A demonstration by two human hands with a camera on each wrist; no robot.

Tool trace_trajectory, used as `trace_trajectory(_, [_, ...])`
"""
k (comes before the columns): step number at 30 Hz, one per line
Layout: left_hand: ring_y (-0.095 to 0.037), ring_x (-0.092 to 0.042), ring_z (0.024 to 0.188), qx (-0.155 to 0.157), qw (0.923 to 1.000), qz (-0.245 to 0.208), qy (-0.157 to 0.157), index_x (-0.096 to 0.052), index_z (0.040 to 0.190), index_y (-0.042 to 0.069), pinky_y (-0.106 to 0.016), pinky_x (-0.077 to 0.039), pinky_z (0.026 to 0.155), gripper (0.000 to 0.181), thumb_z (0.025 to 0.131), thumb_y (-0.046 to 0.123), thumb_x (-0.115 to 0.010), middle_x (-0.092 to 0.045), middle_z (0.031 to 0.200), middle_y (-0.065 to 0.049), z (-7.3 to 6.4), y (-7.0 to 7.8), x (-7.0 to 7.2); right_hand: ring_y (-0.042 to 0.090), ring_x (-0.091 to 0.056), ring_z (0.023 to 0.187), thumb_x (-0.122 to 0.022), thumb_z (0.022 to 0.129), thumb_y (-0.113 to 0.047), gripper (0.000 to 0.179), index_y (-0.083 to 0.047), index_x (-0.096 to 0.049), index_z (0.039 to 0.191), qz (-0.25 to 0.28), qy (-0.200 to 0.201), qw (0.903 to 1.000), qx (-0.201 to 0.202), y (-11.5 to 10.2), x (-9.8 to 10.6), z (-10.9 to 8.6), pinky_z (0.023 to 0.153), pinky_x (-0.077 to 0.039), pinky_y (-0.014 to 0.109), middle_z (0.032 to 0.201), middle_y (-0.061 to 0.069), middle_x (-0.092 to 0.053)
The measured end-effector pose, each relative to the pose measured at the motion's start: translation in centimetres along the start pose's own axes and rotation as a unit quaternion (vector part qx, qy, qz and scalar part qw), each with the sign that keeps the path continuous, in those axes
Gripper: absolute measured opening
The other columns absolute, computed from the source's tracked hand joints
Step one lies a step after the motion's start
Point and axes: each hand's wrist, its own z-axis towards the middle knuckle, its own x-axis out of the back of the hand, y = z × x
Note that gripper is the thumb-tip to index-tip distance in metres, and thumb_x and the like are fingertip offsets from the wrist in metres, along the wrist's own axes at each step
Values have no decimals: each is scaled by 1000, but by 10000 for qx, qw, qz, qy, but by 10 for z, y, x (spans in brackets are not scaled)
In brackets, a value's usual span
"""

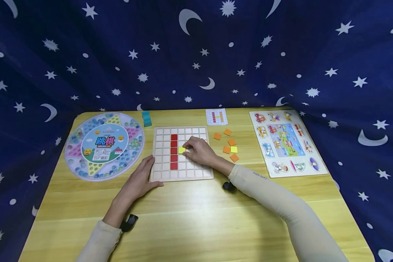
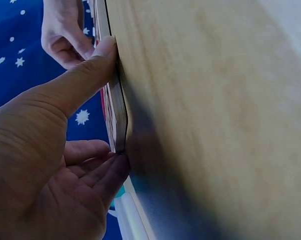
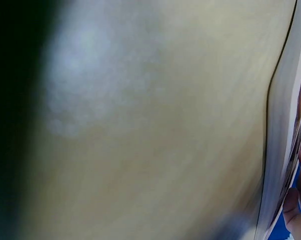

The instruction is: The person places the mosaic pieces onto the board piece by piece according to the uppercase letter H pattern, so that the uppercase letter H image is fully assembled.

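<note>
The right hand (image 1: 199,150) pinches a yellow tile (image 1: 181,150) in its grip at the gridded board (image 1: 183,178), beside the red tiles (image 1: 174,158); it should handle light and stiff (perhaps slick), best taken by opposite edges, while the left hand (image 1: 137,185), spread, touches the board's corner.

Head: above your table (image 1: 190,222), facing twelve, down
Wrists: low, near your board's (image 1: 189,173) seven and five o'clock
Wrists' overlap: board's edge
</note>
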Motion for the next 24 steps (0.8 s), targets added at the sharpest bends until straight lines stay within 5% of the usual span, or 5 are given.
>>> trace_trajectory(24, [-39,-33,142,34,10000,-49,-28,-23,154,-1,-53,-36,112,104,78,38,-82,-23,159,-19,0,1,0,12,-60,79,-78,84,-21,20,-10,-75,100,10,-10,10000,89,3,-1,1,74,-50,29,88,0,-67])
